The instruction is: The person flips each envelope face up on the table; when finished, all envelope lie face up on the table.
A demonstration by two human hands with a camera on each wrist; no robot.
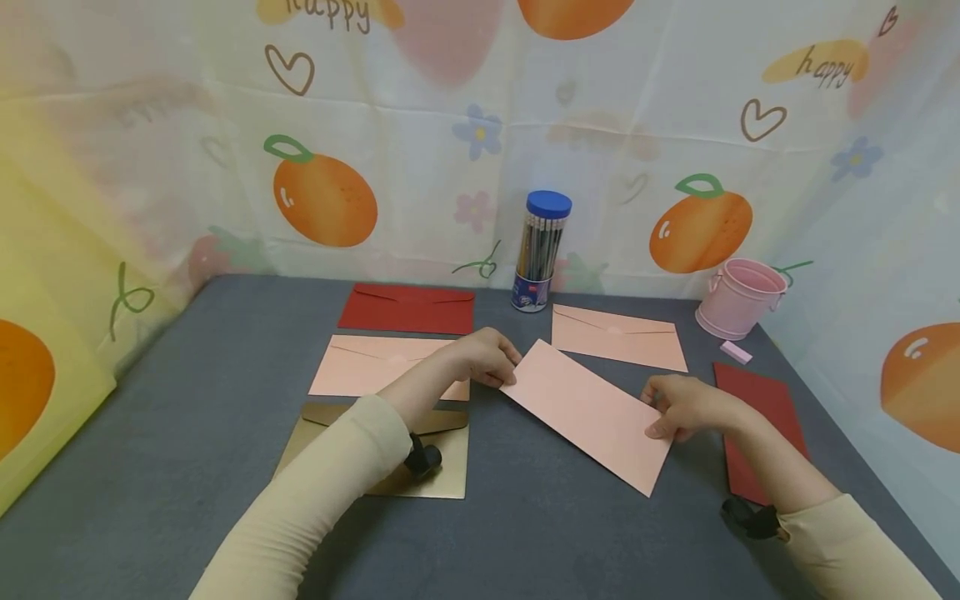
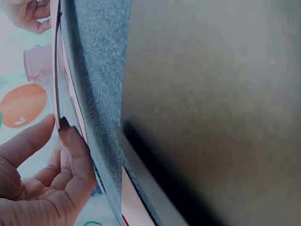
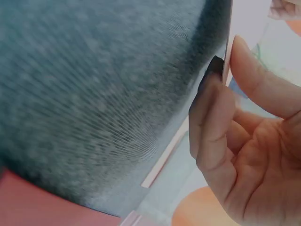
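Both hands hold one pale pink envelope [image 1: 588, 412], tilted over the middle of the grey table, its plain side facing up. At its left end, my left hand [image 1: 487, 357] pinches the edge between thumb and fingers. My right hand [image 1: 678, 408] pinches the opposite end the same way. In the left wrist view the held envelope [image 2: 56, 70] shows edge-on above the cloth, with the left thumb and index finger on it. The right wrist view has the right thumb and index finger gripping its edge [image 3: 227, 56].
On the left lie a red envelope [image 1: 405, 310], a pink envelope [image 1: 360, 367] and a gold envelope [image 1: 442, 467] under the left forearm. Another pink envelope [image 1: 615, 335] lies behind; a red one [image 1: 757, 400] lies right. A pencil tub [image 1: 536, 254], pink bucket [image 1: 738, 300] and eraser-like block [image 1: 736, 352] stand farther back.
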